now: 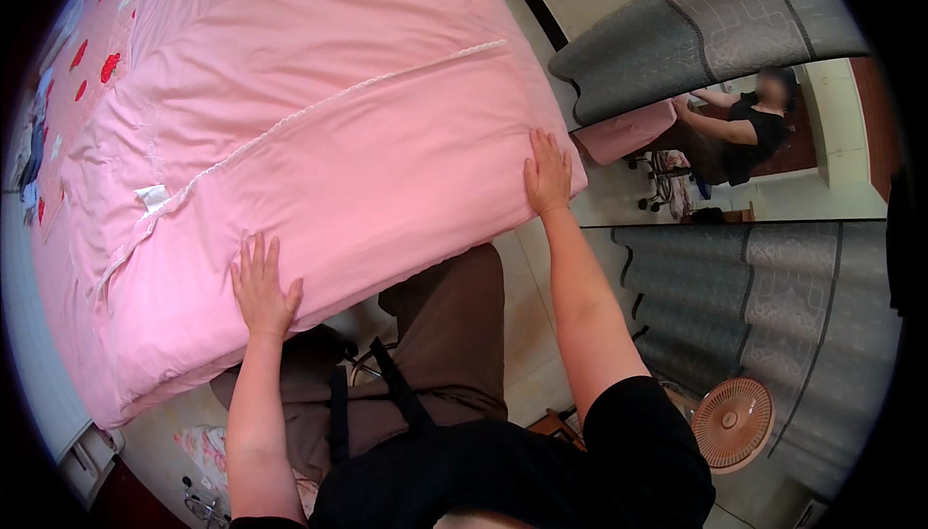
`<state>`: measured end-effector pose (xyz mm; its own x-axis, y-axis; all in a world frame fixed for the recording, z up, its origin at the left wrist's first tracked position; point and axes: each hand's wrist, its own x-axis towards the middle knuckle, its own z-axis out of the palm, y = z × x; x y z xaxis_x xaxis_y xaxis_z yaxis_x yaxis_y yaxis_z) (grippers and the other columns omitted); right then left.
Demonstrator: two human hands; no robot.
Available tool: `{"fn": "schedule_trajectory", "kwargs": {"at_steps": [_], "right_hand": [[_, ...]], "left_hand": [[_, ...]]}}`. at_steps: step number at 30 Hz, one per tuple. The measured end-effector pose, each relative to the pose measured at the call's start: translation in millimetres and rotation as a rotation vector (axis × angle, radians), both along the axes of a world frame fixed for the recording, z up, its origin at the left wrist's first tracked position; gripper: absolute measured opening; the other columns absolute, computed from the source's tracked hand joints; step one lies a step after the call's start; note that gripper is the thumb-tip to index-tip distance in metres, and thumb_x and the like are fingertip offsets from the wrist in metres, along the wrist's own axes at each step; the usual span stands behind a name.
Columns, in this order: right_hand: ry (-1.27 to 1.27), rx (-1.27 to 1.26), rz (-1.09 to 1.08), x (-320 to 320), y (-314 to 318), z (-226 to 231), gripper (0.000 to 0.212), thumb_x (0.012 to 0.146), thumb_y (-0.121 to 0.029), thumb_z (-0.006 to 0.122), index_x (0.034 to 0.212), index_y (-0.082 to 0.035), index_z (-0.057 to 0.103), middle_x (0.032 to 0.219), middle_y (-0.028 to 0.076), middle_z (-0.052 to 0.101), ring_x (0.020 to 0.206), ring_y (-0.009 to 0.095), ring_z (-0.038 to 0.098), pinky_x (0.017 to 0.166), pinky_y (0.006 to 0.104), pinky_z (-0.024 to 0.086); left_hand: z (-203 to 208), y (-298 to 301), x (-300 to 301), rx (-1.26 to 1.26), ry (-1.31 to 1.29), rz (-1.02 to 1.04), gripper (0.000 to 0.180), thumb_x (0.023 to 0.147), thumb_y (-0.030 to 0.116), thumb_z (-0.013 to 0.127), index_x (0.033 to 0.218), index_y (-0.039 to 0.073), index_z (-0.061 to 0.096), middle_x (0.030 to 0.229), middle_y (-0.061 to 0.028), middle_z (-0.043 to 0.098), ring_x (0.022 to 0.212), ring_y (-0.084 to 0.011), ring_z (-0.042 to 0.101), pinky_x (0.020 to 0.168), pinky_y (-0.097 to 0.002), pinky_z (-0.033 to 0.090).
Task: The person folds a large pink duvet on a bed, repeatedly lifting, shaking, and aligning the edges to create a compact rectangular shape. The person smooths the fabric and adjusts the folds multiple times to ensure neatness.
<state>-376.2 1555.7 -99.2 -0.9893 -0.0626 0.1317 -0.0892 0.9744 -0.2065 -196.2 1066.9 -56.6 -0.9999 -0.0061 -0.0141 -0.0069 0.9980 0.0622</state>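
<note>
A large pink quilt [387, 152] covers the bed in front of me and hangs over its near edge. My left hand [261, 287] lies flat on the quilt near that edge, fingers spread. At the quilt's right corner my right hand [549, 176] rests palm down with its fingers stretched out. A white lace trim [338, 92] runs slantwise across the quilt beyond both hands. Near the trim's left part sits a small white label [152, 199]. Neither hand grips anything.
On the right, grey curtains [744, 287] hang beside a mirror [841, 142] that reflects a person at the bed. A round brown fan [732, 423] stands at the lower right. Floral cloth [205, 454] lies below the bed's near left. Red-patterned pink bedding [106, 55] covers the far left.
</note>
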Motion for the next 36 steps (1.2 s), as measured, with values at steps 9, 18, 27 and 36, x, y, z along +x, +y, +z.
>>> {"fn": "schedule_trajectory", "kwargs": {"at_steps": [9, 18, 27, 36], "right_hand": [[-0.155, 0.439, -0.257, -7, -15, 25, 0.047, 0.096, -0.036, 0.037, 0.139, -0.017, 0.04, 0.147, 0.006, 0.035, 0.138, 0.022, 0.028, 0.109, 0.0585, 0.019], [0.092, 0.255, 0.13, 41, -181, 55, 0.059, 0.083, -0.022, 0.057, 0.137, -0.006, 0.038, 0.143, 0.016, 0.038, 0.137, 0.032, 0.028, 0.108, 0.0586, 0.019], [-0.18, -0.114, 0.733, 52, -516, 76, 0.068, 0.074, -0.029, 0.069, 0.134, -0.009, 0.043, 0.135, 0.012, 0.047, 0.131, 0.028, 0.038, 0.11, 0.0514, 0.021], [-0.723, -0.036, 0.732, 59, -736, 88, 0.062, 0.075, -0.055, 0.066, 0.105, -0.002, 0.061, 0.096, 0.016, 0.063, 0.091, 0.03, 0.06, 0.084, 0.0395, 0.042]], "left_hand": [[12, 6, -1, 0.053, -0.103, 0.082, 0.071, 0.085, 0.049, 0.053, 0.144, 0.014, 0.034, 0.15, -0.0096, 0.028, 0.141, -0.0275, 0.019, 0.114, -0.0511, 0.011], [35, -95, 79, 0.32, 0.57, 0.368, 0.05, 0.083, 0.02, 0.062, 0.129, 0.007, 0.048, 0.138, -0.0139, 0.044, 0.131, -0.0322, 0.036, 0.11, -0.0493, 0.022], [36, -389, 237, 0.195, 0.75, 1.209, 0.051, 0.081, 0.023, 0.064, 0.122, -0.003, 0.048, 0.128, -0.0251, 0.048, 0.121, -0.0381, 0.045, 0.101, -0.0441, 0.037], [17, -504, 270, 0.802, -0.097, 1.11, 0.054, 0.067, 0.037, 0.077, 0.101, -0.002, 0.064, 0.088, -0.0194, 0.067, 0.085, -0.0303, 0.065, 0.075, -0.0374, 0.05]]}}
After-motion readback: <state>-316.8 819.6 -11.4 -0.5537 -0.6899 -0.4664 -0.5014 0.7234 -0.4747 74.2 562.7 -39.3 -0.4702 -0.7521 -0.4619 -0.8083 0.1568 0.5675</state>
